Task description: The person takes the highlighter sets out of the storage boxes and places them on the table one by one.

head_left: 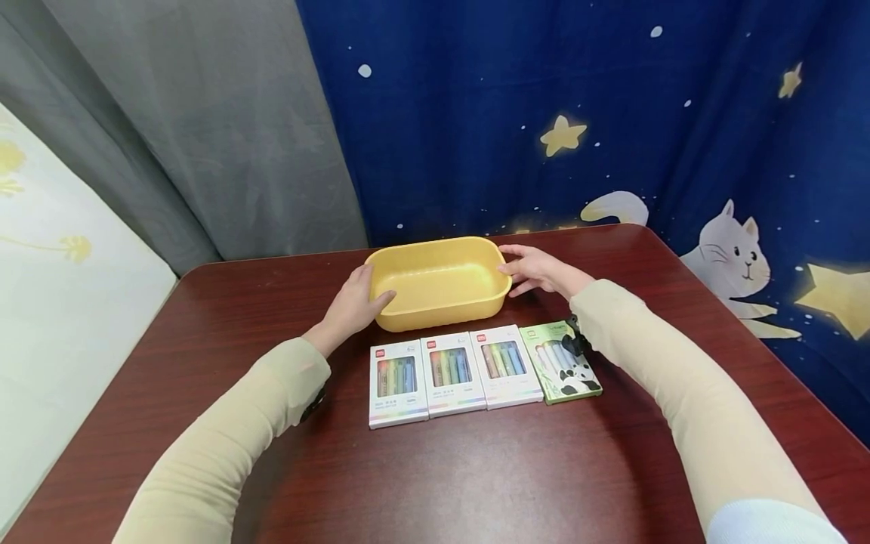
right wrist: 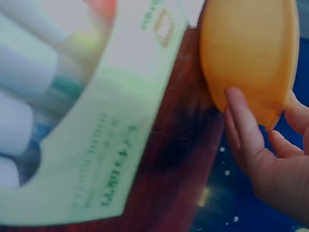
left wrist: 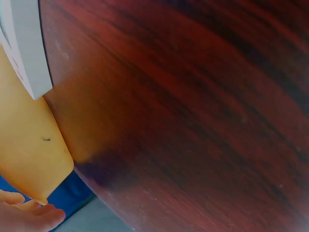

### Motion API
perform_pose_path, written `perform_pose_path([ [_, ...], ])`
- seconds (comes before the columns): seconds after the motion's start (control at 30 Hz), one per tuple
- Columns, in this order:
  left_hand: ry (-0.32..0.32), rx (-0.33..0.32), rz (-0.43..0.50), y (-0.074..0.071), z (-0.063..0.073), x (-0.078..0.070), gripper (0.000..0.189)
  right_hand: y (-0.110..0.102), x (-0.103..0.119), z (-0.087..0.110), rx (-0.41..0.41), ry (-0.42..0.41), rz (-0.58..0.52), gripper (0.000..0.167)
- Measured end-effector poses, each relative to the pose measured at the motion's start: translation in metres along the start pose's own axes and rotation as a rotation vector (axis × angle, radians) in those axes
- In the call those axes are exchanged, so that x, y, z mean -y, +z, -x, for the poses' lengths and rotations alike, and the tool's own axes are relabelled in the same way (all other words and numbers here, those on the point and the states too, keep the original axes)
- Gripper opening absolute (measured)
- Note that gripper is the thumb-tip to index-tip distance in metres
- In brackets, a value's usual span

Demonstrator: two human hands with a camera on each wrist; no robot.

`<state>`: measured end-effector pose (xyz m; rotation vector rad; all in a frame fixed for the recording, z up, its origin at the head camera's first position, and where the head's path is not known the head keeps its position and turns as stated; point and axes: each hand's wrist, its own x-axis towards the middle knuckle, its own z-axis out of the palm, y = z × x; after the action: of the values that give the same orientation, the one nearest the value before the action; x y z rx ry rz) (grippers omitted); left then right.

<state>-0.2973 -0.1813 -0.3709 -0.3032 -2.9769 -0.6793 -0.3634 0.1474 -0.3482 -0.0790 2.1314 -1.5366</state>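
Observation:
A yellow oblong plastic bin (head_left: 438,317) stands near the back edge of the table, with nothing inside it. My left hand (head_left: 353,306) grips its left end, thumb over the rim and fingers along the outside. At the other end, my right hand (head_left: 540,270) holds the bin between thumb and fingers, the thumb at the rim. Some fingers (right wrist: 244,123) of it lie against the outer wall. In front of the bin lie three white boxes of highlighters (head_left: 398,384) in a row. A green panda-print highlighter box (head_left: 560,363) ends the row, beneath the right wrist.
The dark reddish-brown table (head_left: 476,483) has rounded back corners. Behind it hang a grey curtain (head_left: 238,136) and a blue curtain (head_left: 476,113) with stars and a white cat. A white panel (head_left: 61,302) with yellow flowers borders the left side.

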Motion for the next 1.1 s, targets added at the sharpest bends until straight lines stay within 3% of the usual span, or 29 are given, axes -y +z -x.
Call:
perform_pose_path([
  [0.13, -0.034, 0.013, 0.001, 0.001, 0.001, 0.003, 0.080, -0.007, 0.002, 0.012, -0.039, -0.063, 0.195, 0.066],
  [0.33, -0.044, 0.045, 0.015, -0.001, 0.002, 0.006, 0.083, -0.020, -0.007, 0.042, -0.090, -0.247, 0.670, 0.061],
  [0.43, -0.047, 0.052, 0.022, 0.001, 0.003, 0.008, 0.084, -0.019, -0.021, 0.063, -0.068, -0.357, 0.926, 0.056],
  [0.53, -0.053, 0.054, 0.026, 0.002, 0.004, 0.009, 0.084, -0.013, -0.037, 0.085, 0.003, -0.388, 1.079, 0.056],
  [0.77, -0.067, 0.066, 0.025, 0.002, 0.006, 0.011, 0.086, -0.007, -0.061, 0.113, 0.196, -0.320, 1.127, 0.070],
  [1.1, -0.053, 0.073, 0.042, 0.003, 0.005, 0.007, 0.083, -0.009, -0.072, 0.116, 0.194, -0.304, 1.087, 0.071],
])
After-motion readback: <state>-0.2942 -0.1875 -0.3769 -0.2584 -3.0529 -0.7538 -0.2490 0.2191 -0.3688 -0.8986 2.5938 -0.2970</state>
